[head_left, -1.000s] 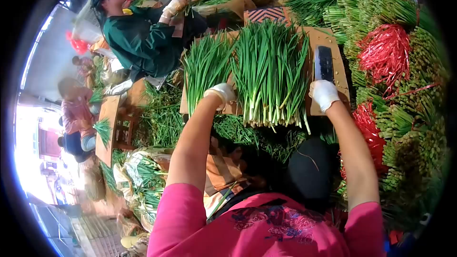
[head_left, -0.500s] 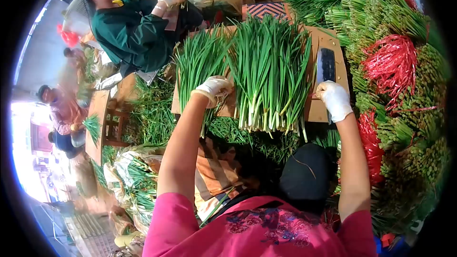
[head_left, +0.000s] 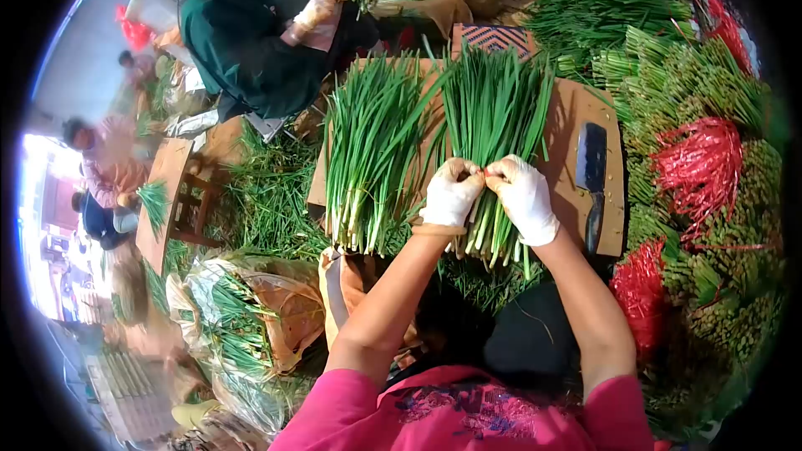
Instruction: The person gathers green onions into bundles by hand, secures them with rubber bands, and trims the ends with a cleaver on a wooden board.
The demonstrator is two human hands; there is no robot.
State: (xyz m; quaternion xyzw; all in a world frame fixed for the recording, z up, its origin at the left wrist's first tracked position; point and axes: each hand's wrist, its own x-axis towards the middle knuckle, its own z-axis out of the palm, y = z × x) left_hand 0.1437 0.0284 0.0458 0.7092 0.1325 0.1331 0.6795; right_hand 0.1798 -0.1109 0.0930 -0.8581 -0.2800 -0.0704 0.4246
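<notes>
Both my hands, in white gloves, meet over a bundle of garlic chives (head_left: 493, 108) on a wooden board (head_left: 558, 129). My left hand (head_left: 454, 192) and my right hand (head_left: 524, 199) are closed, fingertips pinched together on a small piece of red plastic string (head_left: 485, 173). The bundle's pale stem ends point toward me below the hands. Left of it lies a second, looser pile of chives (head_left: 368, 150), with no hand on it. A cleaver (head_left: 591, 154) with a dark handle rests on the board right of my right hand.
Stacked chive bundles (head_left: 643, 75) rise at the right, with red plastic strings (head_left: 700, 163) hanging over them. A co-worker (head_left: 251, 50) in dark green sits at upper left holding greens. Loose leaves (head_left: 271, 192) cover the ground. A plastic bag of greens (head_left: 292, 301) stands at lower left.
My hands, apart at either side of the bundle before, have come together over its stems with the red string between them. The bundle looks drawn in narrower. The view has shifted slightly.
</notes>
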